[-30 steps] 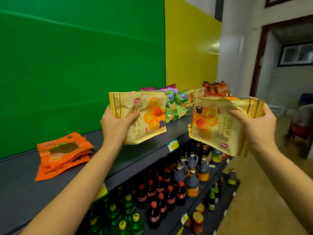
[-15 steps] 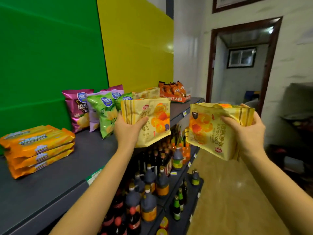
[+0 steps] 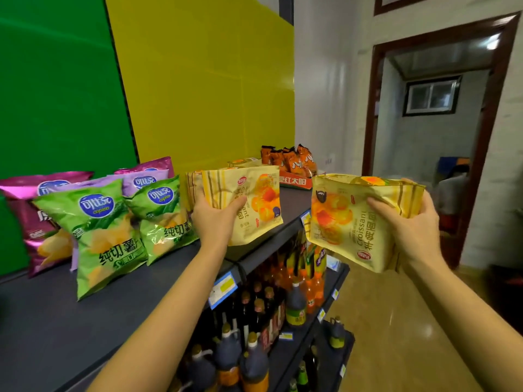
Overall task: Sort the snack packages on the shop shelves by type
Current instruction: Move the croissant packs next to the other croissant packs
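Note:
My left hand (image 3: 216, 219) grips a yellow croissant bag (image 3: 256, 199) by its left side, held upright just over the grey top shelf (image 3: 70, 323). A second yellow croissant bag (image 3: 343, 219) is in my right hand (image 3: 407, 222), out over the aisle to the right of the shelf. More yellow croissant bags (image 3: 240, 162) stand on the shelf behind the left one. Left of them stand green chip bags (image 3: 104, 236), with purple chip bags (image 3: 36, 193) behind.
Orange snack packs sit in a red box (image 3: 294, 181) at the shelf's far end. Lower shelves hold dark sauce bottles (image 3: 249, 360) and orange drink bottles (image 3: 310, 281). A tiled floor (image 3: 402, 321) and an open doorway (image 3: 430, 137) lie to the right.
The view has swung right along the shelf; the orange packs at the left have left the frame. Both hands keep their croissant bags and have come closer to the chip bags and shelf's far end.

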Tool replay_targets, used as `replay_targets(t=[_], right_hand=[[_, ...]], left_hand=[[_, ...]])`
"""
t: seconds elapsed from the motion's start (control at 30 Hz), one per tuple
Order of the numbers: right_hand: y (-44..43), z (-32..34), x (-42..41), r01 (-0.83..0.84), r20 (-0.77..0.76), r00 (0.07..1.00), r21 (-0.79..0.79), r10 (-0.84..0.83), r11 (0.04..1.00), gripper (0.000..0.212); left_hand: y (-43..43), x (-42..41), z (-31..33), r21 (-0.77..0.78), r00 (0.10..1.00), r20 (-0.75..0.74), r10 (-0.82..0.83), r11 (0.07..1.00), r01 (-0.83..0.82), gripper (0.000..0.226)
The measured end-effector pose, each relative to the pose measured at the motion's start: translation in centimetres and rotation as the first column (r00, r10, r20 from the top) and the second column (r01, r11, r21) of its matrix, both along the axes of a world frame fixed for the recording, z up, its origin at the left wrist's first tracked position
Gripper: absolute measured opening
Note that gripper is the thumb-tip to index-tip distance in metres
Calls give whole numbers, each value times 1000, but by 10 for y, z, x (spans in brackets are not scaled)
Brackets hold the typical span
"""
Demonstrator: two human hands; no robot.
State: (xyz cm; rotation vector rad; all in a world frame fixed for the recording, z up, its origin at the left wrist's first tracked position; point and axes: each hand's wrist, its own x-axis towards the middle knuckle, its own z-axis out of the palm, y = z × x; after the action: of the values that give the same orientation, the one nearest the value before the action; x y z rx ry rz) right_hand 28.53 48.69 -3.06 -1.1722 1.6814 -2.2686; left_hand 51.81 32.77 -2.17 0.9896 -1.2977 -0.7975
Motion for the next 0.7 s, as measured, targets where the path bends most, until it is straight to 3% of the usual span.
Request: replay_targets(t=[0.37, 0.5, 0.57, 0.7], right_hand=[[-124, 20, -135, -349, -53, 936, -2, 348, 937, 64], [-170, 22, -164, -454, 1, 891, -18, 454, 891, 50], [-197, 20, -173, -511, 26, 859, -17, 511, 859, 41], [-245, 15, -187, -576, 63, 815, -26, 577, 817, 51]], left_hand=[[-75, -91, -9, 60, 976, -97, 195, 980, -190, 102], [-92, -113, -7, 64, 966, -82, 244, 969, -239, 61], [-103, -120, -7, 61, 962, -94, 255, 966, -250, 53], [-121, -128, -10, 46, 957, -88, 275, 961, -272, 41]])
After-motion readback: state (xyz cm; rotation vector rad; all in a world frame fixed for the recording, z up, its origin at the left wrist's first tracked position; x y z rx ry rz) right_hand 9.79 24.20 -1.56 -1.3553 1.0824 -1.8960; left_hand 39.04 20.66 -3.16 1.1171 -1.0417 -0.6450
